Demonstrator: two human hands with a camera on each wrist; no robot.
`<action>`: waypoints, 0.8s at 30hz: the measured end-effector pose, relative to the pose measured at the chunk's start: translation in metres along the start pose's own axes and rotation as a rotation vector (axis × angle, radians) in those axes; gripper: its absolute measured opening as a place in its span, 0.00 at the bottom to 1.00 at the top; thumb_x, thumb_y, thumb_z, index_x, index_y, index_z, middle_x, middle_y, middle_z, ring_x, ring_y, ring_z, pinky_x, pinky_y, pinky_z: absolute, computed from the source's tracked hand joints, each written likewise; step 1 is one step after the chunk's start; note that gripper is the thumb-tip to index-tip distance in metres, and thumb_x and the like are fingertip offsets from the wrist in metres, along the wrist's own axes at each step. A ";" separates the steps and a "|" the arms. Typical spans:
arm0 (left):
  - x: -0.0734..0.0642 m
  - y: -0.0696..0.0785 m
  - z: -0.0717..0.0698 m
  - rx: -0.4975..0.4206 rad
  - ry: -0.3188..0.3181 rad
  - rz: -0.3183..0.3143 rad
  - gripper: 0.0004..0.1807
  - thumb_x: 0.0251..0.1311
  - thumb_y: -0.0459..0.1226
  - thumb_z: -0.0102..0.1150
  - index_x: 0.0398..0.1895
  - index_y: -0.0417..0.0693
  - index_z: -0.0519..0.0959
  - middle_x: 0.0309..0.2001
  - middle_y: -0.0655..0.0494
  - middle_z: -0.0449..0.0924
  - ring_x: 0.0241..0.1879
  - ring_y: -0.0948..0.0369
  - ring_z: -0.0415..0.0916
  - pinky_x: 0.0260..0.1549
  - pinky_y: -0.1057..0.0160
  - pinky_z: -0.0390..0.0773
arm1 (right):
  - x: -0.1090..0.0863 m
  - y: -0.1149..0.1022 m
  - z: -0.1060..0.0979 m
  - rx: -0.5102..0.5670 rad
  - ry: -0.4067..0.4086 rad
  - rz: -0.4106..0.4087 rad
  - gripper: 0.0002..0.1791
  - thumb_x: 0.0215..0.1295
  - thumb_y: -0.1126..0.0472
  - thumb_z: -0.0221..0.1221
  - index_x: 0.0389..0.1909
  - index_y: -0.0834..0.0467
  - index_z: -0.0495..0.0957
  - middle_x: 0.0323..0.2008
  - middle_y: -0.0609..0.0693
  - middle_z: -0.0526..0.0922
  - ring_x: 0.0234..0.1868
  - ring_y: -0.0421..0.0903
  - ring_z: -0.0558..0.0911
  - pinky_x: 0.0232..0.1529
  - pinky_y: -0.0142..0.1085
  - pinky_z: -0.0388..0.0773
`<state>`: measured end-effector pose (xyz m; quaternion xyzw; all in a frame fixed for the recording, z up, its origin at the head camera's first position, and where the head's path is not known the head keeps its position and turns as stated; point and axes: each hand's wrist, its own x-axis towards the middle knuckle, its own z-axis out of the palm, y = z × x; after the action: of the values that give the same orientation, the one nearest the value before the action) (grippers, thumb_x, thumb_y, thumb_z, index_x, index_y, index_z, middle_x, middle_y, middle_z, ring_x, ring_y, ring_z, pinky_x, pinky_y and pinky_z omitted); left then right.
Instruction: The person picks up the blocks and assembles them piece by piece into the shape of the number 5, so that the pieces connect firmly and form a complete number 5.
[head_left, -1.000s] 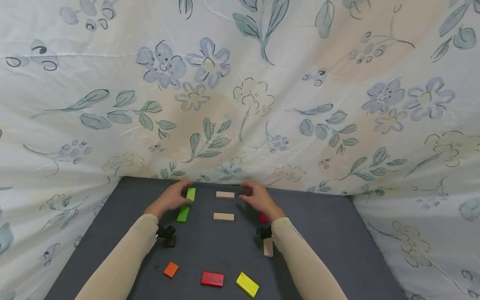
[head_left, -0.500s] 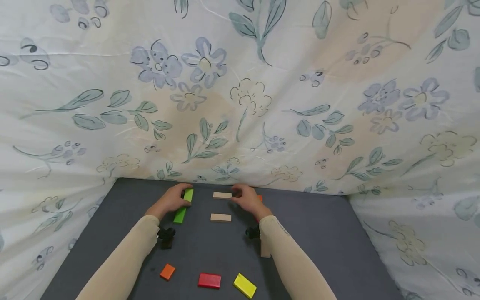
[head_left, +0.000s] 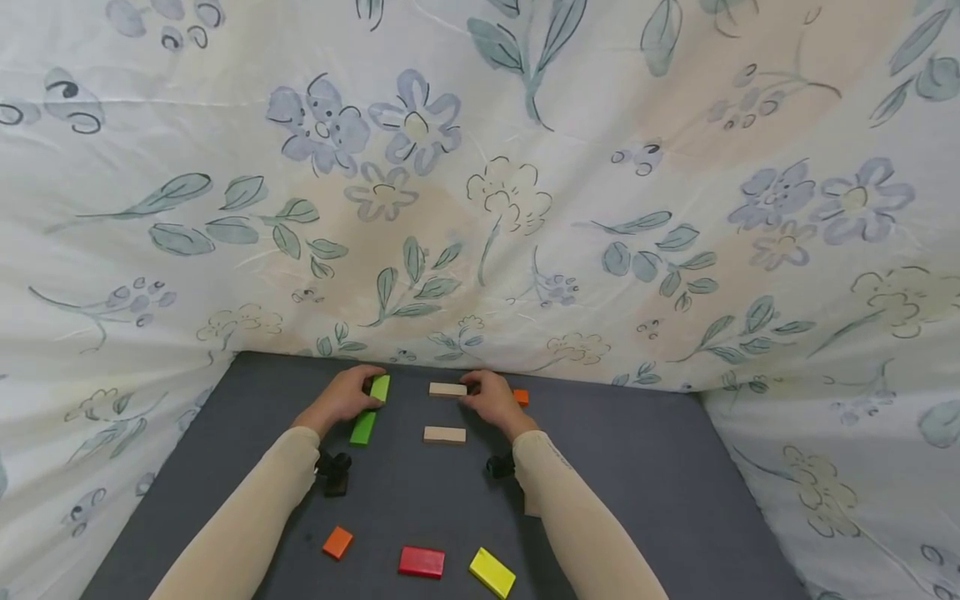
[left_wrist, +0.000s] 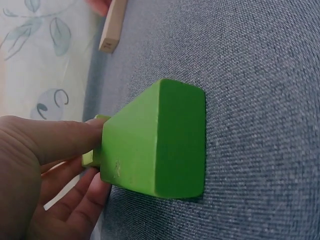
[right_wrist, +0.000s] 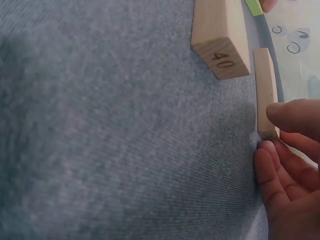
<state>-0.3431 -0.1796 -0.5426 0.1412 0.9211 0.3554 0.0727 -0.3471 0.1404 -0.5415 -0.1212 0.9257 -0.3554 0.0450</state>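
Note:
At the table's far left, my left hand [head_left: 348,395] grips a light green block [head_left: 380,387], thumb at its near end and fingers round the far side. A darker green block [left_wrist: 137,142] lies in line with it, nearer to me, its end right by the thumb in the left wrist view. My right hand [head_left: 492,398] pinches the right end of the far wooden block [head_left: 447,389]; in the right wrist view the thumb [right_wrist: 292,116] overlaps that block's face. A second wooden block [right_wrist: 220,37], marked 40, lies nearer, parallel to it.
Near the front lie an orange block [head_left: 338,542], a red block [head_left: 422,562] and a yellow block [head_left: 492,572]. Another orange block [head_left: 521,397] sits right of my right hand. A dark block [head_left: 336,485] and a wooden one [head_left: 532,503] are partly hidden by my arms. A floral curtain [head_left: 480,208] closes the back.
My right hand has moved left to the end of the far wooden block, uncovering the orange block on its right. My left hand stays at the green blocks.

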 end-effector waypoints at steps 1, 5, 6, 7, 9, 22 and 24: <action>0.000 0.000 0.000 -0.001 -0.001 0.003 0.35 0.65 0.31 0.74 0.74 0.32 0.75 0.64 0.33 0.78 0.57 0.42 0.79 0.55 0.41 0.81 | 0.001 0.001 0.000 -0.001 0.002 -0.003 0.18 0.71 0.65 0.72 0.60 0.60 0.87 0.53 0.54 0.86 0.47 0.49 0.84 0.48 0.45 0.85; 0.001 0.001 0.001 -0.002 -0.014 0.005 0.35 0.66 0.30 0.74 0.74 0.32 0.74 0.65 0.33 0.77 0.58 0.41 0.78 0.55 0.41 0.81 | 0.003 0.003 0.002 -0.013 0.005 -0.020 0.17 0.70 0.65 0.72 0.58 0.61 0.88 0.52 0.53 0.86 0.44 0.48 0.83 0.48 0.44 0.84; 0.000 0.001 0.000 0.004 -0.018 0.009 0.35 0.65 0.30 0.74 0.74 0.31 0.74 0.66 0.32 0.77 0.58 0.41 0.78 0.55 0.41 0.81 | 0.004 0.002 0.003 -0.013 0.006 -0.024 0.17 0.70 0.65 0.72 0.58 0.61 0.88 0.52 0.53 0.87 0.44 0.48 0.83 0.47 0.44 0.85; 0.000 0.001 0.000 0.005 -0.022 0.010 0.35 0.65 0.30 0.74 0.74 0.31 0.74 0.66 0.32 0.76 0.58 0.41 0.78 0.55 0.41 0.81 | 0.004 0.002 0.003 -0.013 0.007 -0.030 0.16 0.70 0.65 0.72 0.57 0.61 0.88 0.52 0.53 0.87 0.44 0.48 0.83 0.47 0.44 0.85; 0.000 0.002 -0.001 0.012 -0.027 0.007 0.35 0.65 0.29 0.74 0.74 0.30 0.74 0.66 0.32 0.76 0.58 0.41 0.78 0.54 0.42 0.81 | 0.005 0.001 0.004 -0.015 0.011 -0.039 0.15 0.70 0.65 0.72 0.56 0.60 0.89 0.51 0.53 0.87 0.45 0.48 0.84 0.48 0.44 0.85; -0.003 0.009 -0.001 0.010 -0.042 0.004 0.35 0.64 0.28 0.74 0.73 0.28 0.74 0.64 0.32 0.76 0.54 0.43 0.80 0.49 0.45 0.83 | 0.003 0.000 0.005 -0.021 0.015 -0.011 0.11 0.72 0.65 0.71 0.53 0.59 0.90 0.48 0.51 0.87 0.44 0.48 0.83 0.48 0.44 0.85; -0.003 0.011 0.000 0.009 -0.038 0.002 0.35 0.63 0.27 0.74 0.73 0.28 0.74 0.63 0.32 0.77 0.54 0.43 0.80 0.48 0.45 0.83 | 0.004 0.000 0.005 -0.027 0.013 -0.014 0.11 0.72 0.65 0.71 0.53 0.58 0.90 0.48 0.51 0.87 0.44 0.48 0.83 0.48 0.44 0.85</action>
<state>-0.3381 -0.1733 -0.5350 0.1493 0.9209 0.3488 0.0891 -0.3497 0.1365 -0.5453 -0.1260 0.9299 -0.3439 0.0348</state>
